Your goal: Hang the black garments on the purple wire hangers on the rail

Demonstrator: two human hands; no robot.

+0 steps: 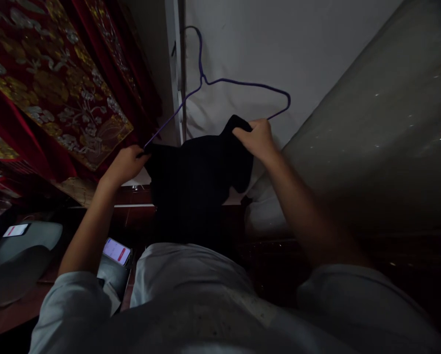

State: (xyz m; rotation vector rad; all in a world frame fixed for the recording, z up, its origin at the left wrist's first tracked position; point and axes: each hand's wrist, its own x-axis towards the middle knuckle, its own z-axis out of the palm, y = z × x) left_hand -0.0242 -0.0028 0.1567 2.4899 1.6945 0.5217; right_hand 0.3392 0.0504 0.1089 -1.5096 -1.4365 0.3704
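Note:
A black garment (198,182) hangs between my two hands in the middle of the view. My left hand (126,164) is closed on its left top corner, where the lower left end of a purple wire hanger (242,84) meets the cloth. My right hand (257,137) pinches the garment's right top edge, close to the hanger's right end. The hanger's hook points up along a white frame, in front of a white wall.
Red and gold patterned cloth (54,73) hangs at the left. Two lit phones (116,250) (15,230) lie on grey cushions at the lower left. A pale grey-green surface (375,123) fills the right side. Dark wooden furniture (132,216) stands below the garment.

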